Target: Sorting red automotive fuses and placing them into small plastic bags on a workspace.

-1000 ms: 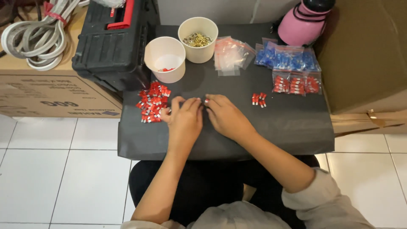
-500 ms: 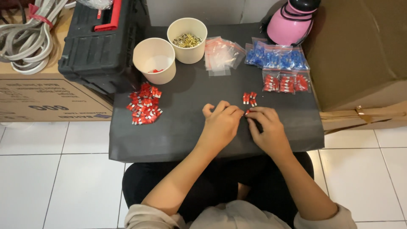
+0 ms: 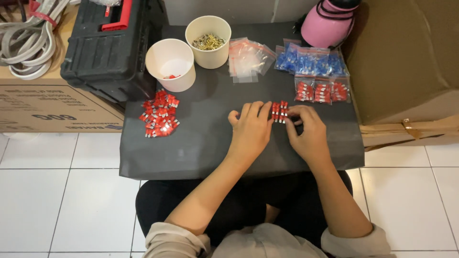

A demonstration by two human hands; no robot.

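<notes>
While both hands rest on the dark grey mat, a short row of small red plastic fuses lies between them, its line running left to right. Left hand lies flat, fingers loosely spread, fingertips touching the row; right hand curls, fingertips pinching its end.

Bare dark mat lies open left of the left hand, up to a red fuse pile, while packets and cups crowd beyond both hands.
</notes>
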